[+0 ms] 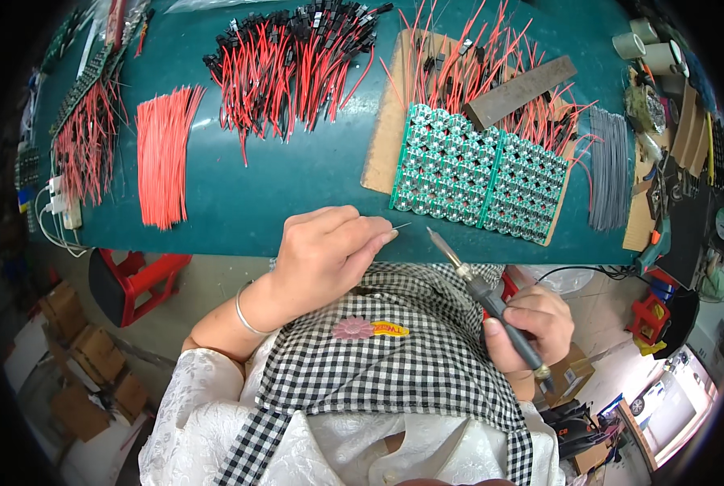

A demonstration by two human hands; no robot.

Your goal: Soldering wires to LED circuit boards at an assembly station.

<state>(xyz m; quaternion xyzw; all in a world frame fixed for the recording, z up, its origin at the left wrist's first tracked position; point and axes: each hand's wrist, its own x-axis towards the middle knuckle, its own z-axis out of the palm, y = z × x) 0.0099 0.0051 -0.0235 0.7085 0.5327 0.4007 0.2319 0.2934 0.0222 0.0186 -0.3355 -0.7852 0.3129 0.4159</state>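
Along the front edge of the tabletop (297, 190), our left hand (325, 247) pinches a fine silvery wire (403, 225), perhaps solder, between thumb and fingers; that grip is closed, with just a short end sticking out, probably so it does not bend. Our right hand (540, 324) is wrapped around the handle of a soldering iron (483, 292), likely to keep the fingers well back from its metal tip. Tip and wire end point toward each other, near but apart.

The green circuit boards (483, 174) lie on a brown backing board (382, 154), toward the tabletop's front edge and right of its middle, which seems to put them within easy reach. A metal bar (520, 91) rests aslant over their red leads (451, 77), presumably as a weight. Red wires (167, 158) sit in a neat bundle toward the left edge, grey wires (609, 170) toward the right.

As for pose, our left wrist is bent inward across the body, knuckles up; our right hand sits lower, in front of the tabletop's edge, the iron slanting up and leftward.
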